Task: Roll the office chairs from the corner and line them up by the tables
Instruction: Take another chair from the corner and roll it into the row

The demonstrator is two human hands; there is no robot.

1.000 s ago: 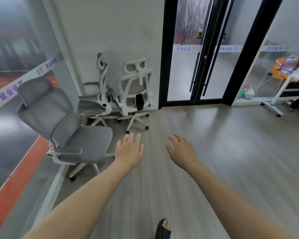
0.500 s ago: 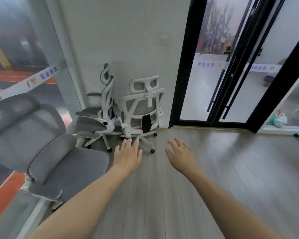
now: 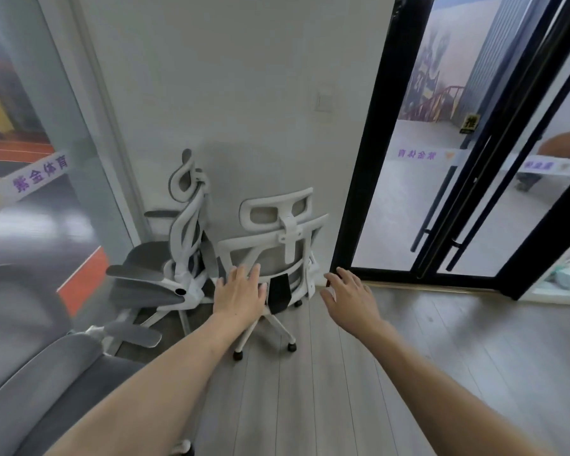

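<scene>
Two white chairs stand in the corner: one point(image 3: 277, 245) with its back to us, another point(image 3: 178, 245) side-on just left of it. Our left hand point(image 3: 239, 292) and right hand point(image 3: 349, 294) reach toward the nearer back, fingers spread, holding nothing. A grey chair point(image 3: 30, 373) sits near left.

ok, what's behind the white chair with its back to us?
Behind the white chair is the plain wall; whether they touch is unclear. A second chair stands beside it, left. Its seat and front are hidden by the backrest and the left hand.
</scene>
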